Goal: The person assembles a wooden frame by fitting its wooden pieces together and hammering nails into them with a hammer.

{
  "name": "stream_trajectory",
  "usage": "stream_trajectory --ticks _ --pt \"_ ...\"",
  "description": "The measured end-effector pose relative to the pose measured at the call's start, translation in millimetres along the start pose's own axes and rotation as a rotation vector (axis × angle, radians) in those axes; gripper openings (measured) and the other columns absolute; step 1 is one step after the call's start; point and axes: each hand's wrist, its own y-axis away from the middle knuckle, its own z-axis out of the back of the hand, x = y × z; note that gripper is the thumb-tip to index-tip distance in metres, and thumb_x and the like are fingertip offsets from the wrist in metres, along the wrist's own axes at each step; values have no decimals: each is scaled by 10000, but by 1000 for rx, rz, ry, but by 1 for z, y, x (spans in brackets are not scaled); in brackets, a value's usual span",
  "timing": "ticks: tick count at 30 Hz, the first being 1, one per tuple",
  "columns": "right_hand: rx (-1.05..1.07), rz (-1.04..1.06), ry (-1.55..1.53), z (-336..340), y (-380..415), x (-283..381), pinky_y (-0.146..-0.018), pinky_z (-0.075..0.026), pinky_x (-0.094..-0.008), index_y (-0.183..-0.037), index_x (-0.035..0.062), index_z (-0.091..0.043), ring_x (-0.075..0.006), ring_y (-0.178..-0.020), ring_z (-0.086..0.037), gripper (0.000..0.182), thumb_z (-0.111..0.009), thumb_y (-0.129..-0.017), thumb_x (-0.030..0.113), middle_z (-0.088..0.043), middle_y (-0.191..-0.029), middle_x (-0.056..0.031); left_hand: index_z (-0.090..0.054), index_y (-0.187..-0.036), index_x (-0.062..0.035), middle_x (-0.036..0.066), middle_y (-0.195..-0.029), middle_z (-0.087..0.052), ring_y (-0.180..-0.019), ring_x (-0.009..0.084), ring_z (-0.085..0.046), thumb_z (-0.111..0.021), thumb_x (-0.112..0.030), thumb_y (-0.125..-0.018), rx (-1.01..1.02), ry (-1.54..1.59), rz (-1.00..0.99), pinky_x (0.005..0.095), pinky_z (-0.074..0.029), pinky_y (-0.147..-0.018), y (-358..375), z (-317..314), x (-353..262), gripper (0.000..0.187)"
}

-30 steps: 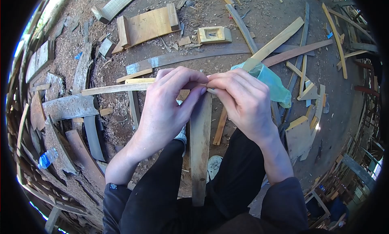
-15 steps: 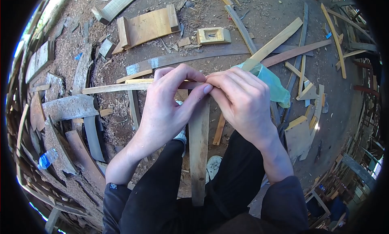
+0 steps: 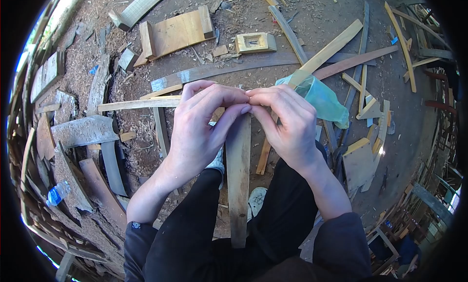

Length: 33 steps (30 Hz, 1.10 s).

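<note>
My left hand and my right hand meet fingertip to fingertip, each in a pinch. Whatever lies between the fingers is too small or too hidden to make out. Just under them is the upper end of a long wooden plank, which runs down between my legs. A thin wooden strip reaches in from the left and passes out of sight behind my left hand. Beyond my right hand lies a translucent green plastic bag.
On the dirt floor ahead lie a board with end blocks and a hollowed wooden block. Long slats cross at the right. Scrap wood and a plastic bottle are at the left.
My right hand has shifted slightly left and its fingers have straightened a little. More of the green bag shows beside it. Both hands stay pinched together above the plank.
</note>
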Motion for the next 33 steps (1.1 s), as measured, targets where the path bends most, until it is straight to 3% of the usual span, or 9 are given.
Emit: stream_trajectory --ticks 3,14,18,25,27,33 --pt "-41 21 -62 -2 4 -5 -711 -577 -362 -942 34 -697 -260 -837 -728 164 -812 -826 28 -748 -918 -80 -762 -996 -50 51 -1073 -792 -1004 195 -716 -783 -35 -878 18 -2 2 327 -486 -952 2 -1 -2 121" --pt "83 44 -247 4 7 -24 -818 -604 -363 -1085 -6 -753 -260 -953 -736 283 -841 -833 86 -776 -1053 -111 -741 -1009 -65 47 -1018 -776 -934 196 -734 -776 -57 -891 -28 -75 -48 313 -479 -816 4 -7 2 124" --pt "89 5 -237 6 8 -21 -837 -606 -367 -1097 2 -755 -255 -977 -733 285 -839 -841 96 -775 -1073 -109 -750 -1033 -39 70 -1094 -790 -972 196 -719 -778 19 -863 31 -84 -47 321 -528 -854 3 -3 2 183" --pt "19 -212 -333 2 16 -15 -809 -595 -356 -1073 6 -748 -254 -956 -733 263 -846 -849 104 -768 -1037 -111 -735 -1020 -35 87 -1081 -788 -990 214 -734 -785 38 -848 49 -88 -83 326 -536 -872 2 -5 4 194" --pt "6 -259 -357 0 17 -13 -801 -592 -354 -1066 5 -746 -254 -952 -733 259 -848 -849 103 -767 -1034 -112 -741 -1028 -64 65 -1044 -780 -930 194 -740 -801 -34 -860 5 -90 -116 314 -492 -788 2 -9 9 181" --pt "-28 -245 -326 -1 17 -12 -785 -591 -356 -1047 6 -737 -256 -927 -734 239 -844 -850 90 -761 -1016 -111 -745 -1018 -55 69 -1038 -780 -926 194 -740 -805 -34 -856 12 -90 -135 310 -496 -776 -1 -9 9 174"
